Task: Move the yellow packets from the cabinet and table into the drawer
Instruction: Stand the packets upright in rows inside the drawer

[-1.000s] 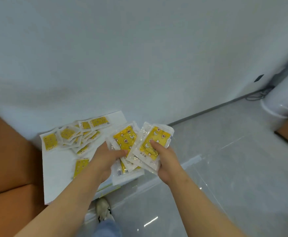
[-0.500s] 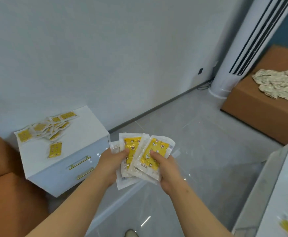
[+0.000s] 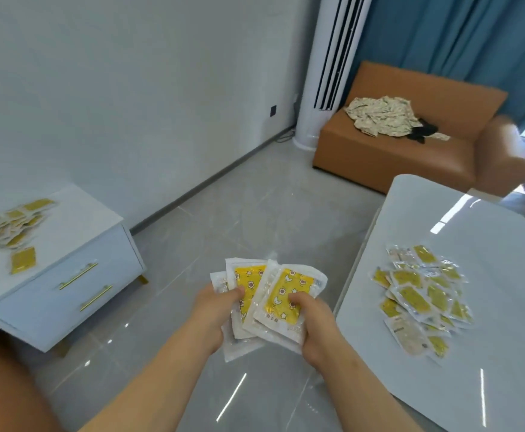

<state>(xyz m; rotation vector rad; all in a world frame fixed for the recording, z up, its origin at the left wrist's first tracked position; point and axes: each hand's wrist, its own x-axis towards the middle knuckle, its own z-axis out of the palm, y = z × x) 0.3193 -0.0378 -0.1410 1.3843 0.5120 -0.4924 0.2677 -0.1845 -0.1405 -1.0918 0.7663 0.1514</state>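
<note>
Both hands hold a fanned stack of yellow packets (image 3: 281, 291) over the floor at centre. My left hand (image 3: 212, 313) grips the stack's left side with the thumb on top. On the right side my right hand (image 3: 312, 319) grips it the same way. More yellow packets (image 3: 8, 227) lie scattered on top of the white cabinet (image 3: 77, 219) at left; both of its drawers (image 3: 64, 285) with gold handles are closed. Another pile of yellow packets (image 3: 423, 294) lies on the glossy white table (image 3: 488, 232) at right.
An orange sofa (image 3: 410, 151) with crumpled cloth on it stands at the back right, next to a tall white air conditioner (image 3: 329, 73) and blue curtains. Grey tiled floor lies between cabinet and table. An orange surface fills the lower left corner.
The view has swung right and up: the cabinet has slid to the left edge, and the table with its pile and the sofa have come into view. Both hands keep gripping the stack.
</note>
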